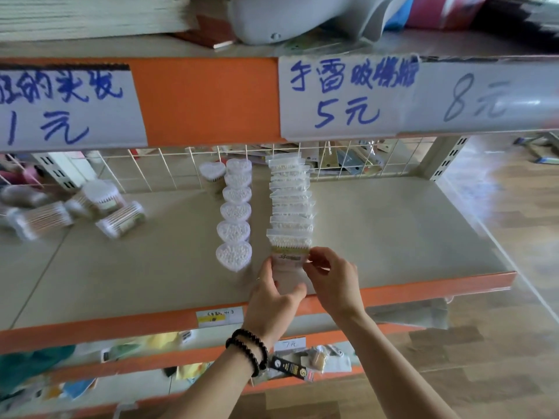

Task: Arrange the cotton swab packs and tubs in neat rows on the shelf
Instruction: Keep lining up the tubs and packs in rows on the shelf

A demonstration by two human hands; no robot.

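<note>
Setting: a beige shelf (393, 231) edged in orange is seen from above, with a white wire grid (145, 170) along its back.
Front pack: a clear bagged swab pack (289, 255) is held upright at the near end of its row, close to the shelf's front edge.
Left hand: the left hand (273, 297) is placed at the pack's left and lower edge, with thumb and fingers curled onto the bag; a black bead bracelet (248, 349) is worn on that wrist.
Right hand: the pack's right edge is pinched by the fingertips of the right hand (332, 279), the fingers bent and closed on the plastic.
Pack row: a line of bagged packs (290, 195) is stood one behind another, running from the held pack back to the grid.
Heart tubs: a row of heart-shaped tubs (235, 213) is set just left of the packs and parallel to them, with one more heart tub (212, 172) beside its far end.
Round tubs: several cylindrical tubs (121, 220) are left lying loose and unaligned at the shelf's left, blurred in the frame.
Signs: handwritten price cards (344, 98) reading 1元, 5元 and 8元 are fixed to the orange rail above.
Below: mixed goods (302, 362) are seen on the lower shelves, too blurred to be told apart.
</note>
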